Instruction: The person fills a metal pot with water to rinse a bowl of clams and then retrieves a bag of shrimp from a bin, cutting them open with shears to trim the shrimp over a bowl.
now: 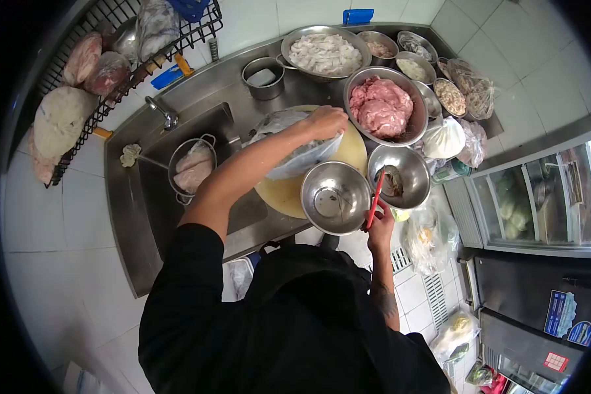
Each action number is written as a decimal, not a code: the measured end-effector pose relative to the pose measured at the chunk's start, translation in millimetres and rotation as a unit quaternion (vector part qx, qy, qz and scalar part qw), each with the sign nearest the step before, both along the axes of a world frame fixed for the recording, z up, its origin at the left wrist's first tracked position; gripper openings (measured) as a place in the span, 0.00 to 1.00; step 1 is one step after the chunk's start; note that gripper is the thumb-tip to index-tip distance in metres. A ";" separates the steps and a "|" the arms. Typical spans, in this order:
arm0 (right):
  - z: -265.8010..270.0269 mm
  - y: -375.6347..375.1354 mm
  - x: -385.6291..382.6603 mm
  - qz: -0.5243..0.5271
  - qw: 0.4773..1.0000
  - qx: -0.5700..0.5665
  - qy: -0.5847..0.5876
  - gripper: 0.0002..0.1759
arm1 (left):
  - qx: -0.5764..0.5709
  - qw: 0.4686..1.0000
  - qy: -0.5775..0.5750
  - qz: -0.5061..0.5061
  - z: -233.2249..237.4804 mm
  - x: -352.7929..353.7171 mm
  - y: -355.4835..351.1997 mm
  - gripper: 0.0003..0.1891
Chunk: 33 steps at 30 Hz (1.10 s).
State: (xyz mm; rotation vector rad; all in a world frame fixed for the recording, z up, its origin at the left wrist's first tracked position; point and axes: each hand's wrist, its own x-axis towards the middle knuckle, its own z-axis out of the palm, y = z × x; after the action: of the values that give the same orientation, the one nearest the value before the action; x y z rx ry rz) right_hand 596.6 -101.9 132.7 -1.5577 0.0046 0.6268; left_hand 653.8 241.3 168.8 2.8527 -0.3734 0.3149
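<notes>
My left hand (pixel 328 123) is closed on the edge of a clear plastic bag (pixel 299 161) with greyish contents, which lies on a round yellowish cutting board (pixel 279 195). In my right hand (pixel 379 226) is a slim red tool (pixel 375 197), its tip over a steel bowl (pixel 417 164). What look like a few grey-brown shrimp (pixel 393 182) lie in that bowl. Another steel bowl (pixel 335 223), nearly bare inside, sits at the board's near edge, left of my right hand. Just beyond my left hand stands a large bowl (pixel 421 118) of pink minced meat (pixel 382 105).
At the back stand a colander (pixel 287 47) of pale strips and several small food bowls. A pot (pixel 213 148) of pale meat sits in the sink (pixel 154 197), below a tap (pixel 169 118). Bagged food fills a wire rack (pixel 171 49) at upper left. A glass-door fridge (pixel 479 197) stands right.
</notes>
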 end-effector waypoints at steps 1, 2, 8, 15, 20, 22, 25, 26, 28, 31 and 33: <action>1.3 0.4 1.1 0.005 1.000 -0.003 -0.002 0.26 | 0.008 0.999 0.043 0.019 3.7 1.2 -4.5 0.03; 2.8 -0.5 0.6 0.008 1.000 -0.006 -0.004 0.26 | 0.036 0.997 0.063 0.041 10.9 1.6 -0.1 0.07; 4.0 -1.7 -3.6 0.010 1.000 -0.011 -0.013 0.28 | -0.170 0.958 -0.051 0.224 44.0 -61.0 70.6 0.11; 10.3 6.7 0.3 0.038 0.999 -0.022 -0.012 0.29 | -0.100 0.982 -0.075 0.139 -12.3 -119.1 61.2 0.16; 14.3 18.0 2.1 0.066 0.997 -0.018 -0.019 0.29 | -0.220 0.942 0.106 0.229 -4.7 -92.1 93.2 0.19; 13.3 21.7 3.3 0.079 0.996 -0.017 -0.025 0.29 | -0.151 0.965 0.043 0.209 -8.9 -89.8 91.3 0.19; 9.4 27.8 2.5 0.066 0.997 -0.008 -0.033 0.28 | -0.070 0.975 0.039 0.208 -6.7 -77.8 91.1 0.17; 8.2 30.5 2.8 0.062 0.997 -0.010 -0.043 0.27 | -0.063 0.965 0.095 0.234 -5.1 -71.3 93.4 0.14; 5.7 35.0 4.0 0.052 0.997 -0.012 -0.054 0.26 | -0.066 0.946 0.105 0.301 2.0 -57.2 105.8 0.13; -0.3 48.2 5.9 0.032 0.993 -0.066 -0.096 0.25 | -0.085 0.911 0.082 0.395 6.1 -48.2 118.6 0.12; -5.3 57.6 9.6 0.003 0.979 -0.140 -0.148 0.25 | -0.118 0.929 -0.035 0.348 3.8 -46.9 119.2 0.12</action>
State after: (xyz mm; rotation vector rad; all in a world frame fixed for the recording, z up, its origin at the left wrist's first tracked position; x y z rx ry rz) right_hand 606.2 -44.3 127.3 -1.9133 -0.1410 0.4057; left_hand 606.9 360.5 172.6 2.6307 0.6461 0.5416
